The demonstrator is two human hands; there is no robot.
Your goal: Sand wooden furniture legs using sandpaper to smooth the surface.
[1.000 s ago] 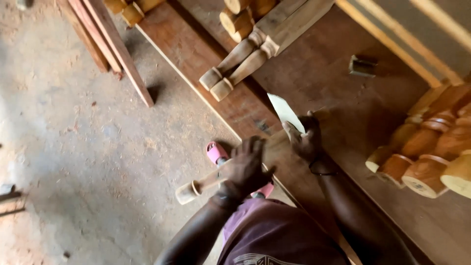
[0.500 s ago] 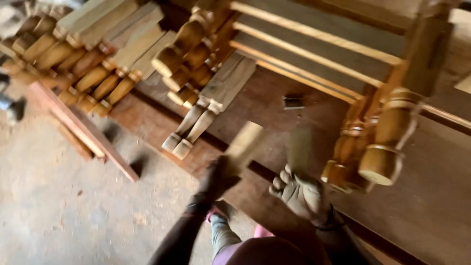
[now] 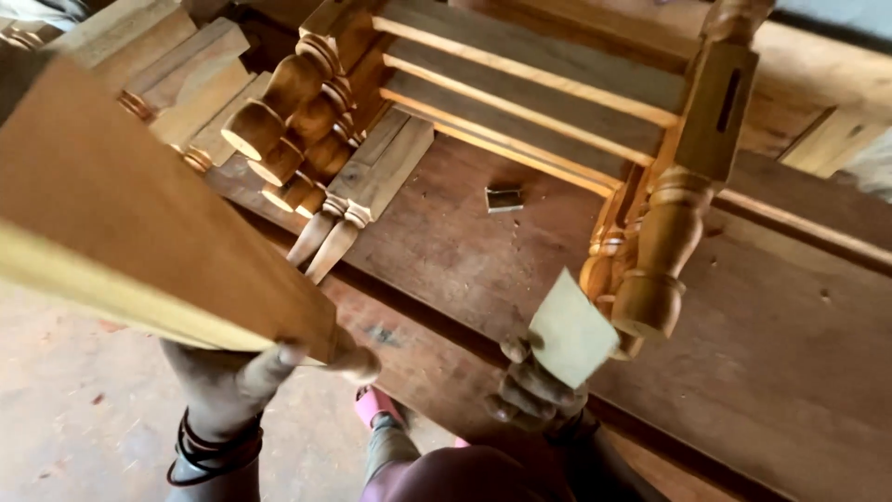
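My left hand grips a turned wooden leg near its narrow end; its square section rises toward the camera and fills the left of the view. My right hand holds a pale square of sandpaper between fingers and thumb, just in front of the workbench. The sandpaper sits next to the rounded foot of a turned post belonging to a slatted wooden frame lying on the bench.
Several more turned legs are stacked at the bench's back left, two lying flat beside them. A small metal block rests on the bench. Dusty concrete floor lies below left; a pink sandal shows near my knee.
The view swung up from the floor to the bench. My left hand lifted the turned leg up close to the camera. My right hand stayed low with the sandpaper.
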